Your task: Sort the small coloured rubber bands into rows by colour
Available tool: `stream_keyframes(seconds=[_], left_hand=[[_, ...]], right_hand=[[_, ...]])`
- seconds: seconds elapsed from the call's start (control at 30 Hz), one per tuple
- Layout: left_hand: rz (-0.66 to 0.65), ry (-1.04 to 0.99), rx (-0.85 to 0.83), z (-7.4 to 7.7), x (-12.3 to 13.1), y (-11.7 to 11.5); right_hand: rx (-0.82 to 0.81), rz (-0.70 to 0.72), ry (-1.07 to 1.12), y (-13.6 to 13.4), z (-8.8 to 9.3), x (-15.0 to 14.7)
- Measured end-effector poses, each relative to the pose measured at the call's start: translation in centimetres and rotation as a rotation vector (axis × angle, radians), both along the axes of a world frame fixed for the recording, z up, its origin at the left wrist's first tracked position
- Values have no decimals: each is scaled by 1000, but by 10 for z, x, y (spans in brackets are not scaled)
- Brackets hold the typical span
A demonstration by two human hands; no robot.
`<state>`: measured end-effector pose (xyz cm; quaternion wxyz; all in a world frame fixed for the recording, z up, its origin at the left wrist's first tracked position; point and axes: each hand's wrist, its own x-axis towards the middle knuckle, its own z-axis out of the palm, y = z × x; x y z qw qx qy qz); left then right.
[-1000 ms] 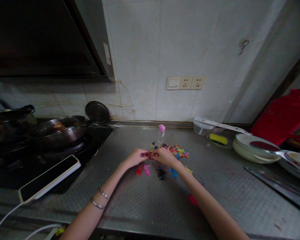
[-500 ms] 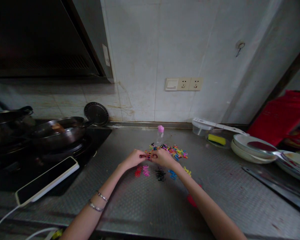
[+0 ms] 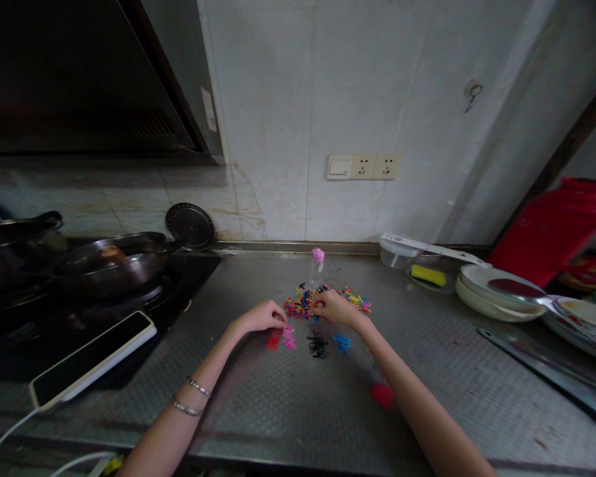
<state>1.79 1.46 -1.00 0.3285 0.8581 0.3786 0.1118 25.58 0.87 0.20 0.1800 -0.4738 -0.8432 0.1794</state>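
Note:
A mixed heap of small coloured rubber bands (image 3: 302, 303) lies on the steel counter (image 3: 288, 391). In front of it sit small sorted groups: red (image 3: 273, 340), pink (image 3: 289, 338), black (image 3: 318, 345) and blue (image 3: 342, 342). My left hand (image 3: 261, 317) rests with curled fingers just above the red and pink groups, fingertips pinched near the pink bands. My right hand (image 3: 334, 307) lies on the heap's near edge, fingers pinched among the bands. A small clear bottle with a pink cap (image 3: 317, 266) stands behind the heap.
A phone (image 3: 92, 358) on a white cable lies on the stove's edge at left, beside a dark pan (image 3: 114, 262). At right are a clear container (image 3: 396, 252), a yellow sponge (image 3: 428, 275), stacked plates (image 3: 496, 295) and a red stool (image 3: 559, 228). A red cap (image 3: 381, 395) lies near my right forearm.
My hands, pinched together at the heap, have separated. The left one dropped toward the pink and red groups; the right one stayed at the heap.

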Motion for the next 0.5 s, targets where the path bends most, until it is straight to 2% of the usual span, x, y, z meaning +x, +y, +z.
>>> stream_keyframes(seconds=[0.23, 0.37, 0.5], left_hand=[[-13, 23, -21, 2, 1, -1], [-9, -13, -32, 1, 0, 1], [77, -50, 15, 0, -1, 5]], right_hand=[[-179, 130, 1, -1, -1, 5], [-213, 114, -80, -10, -6, 9], [-227, 113, -76, -18, -6, 14]])
